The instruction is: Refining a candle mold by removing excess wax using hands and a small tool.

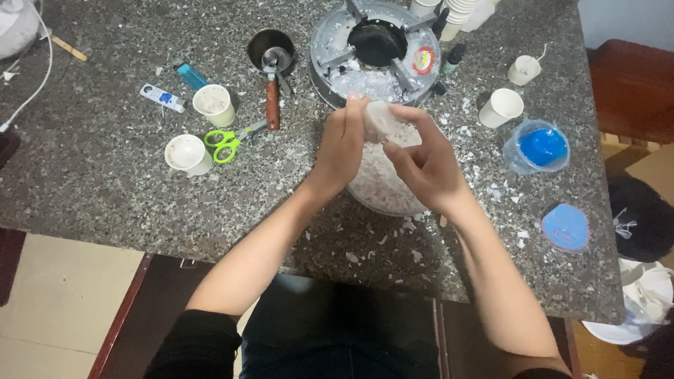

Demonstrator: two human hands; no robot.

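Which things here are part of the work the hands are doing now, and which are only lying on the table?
In use: left hand and right hand, both holding a white wax piece over a bowl of white flakes.

Lying about: green scissors, blue lighter, paper cups, blue tub, small stove.

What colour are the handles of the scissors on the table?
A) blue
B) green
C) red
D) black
B: the scissors lying on the stone table, left of the person's left hand and between two small white cups, have bright green handles.
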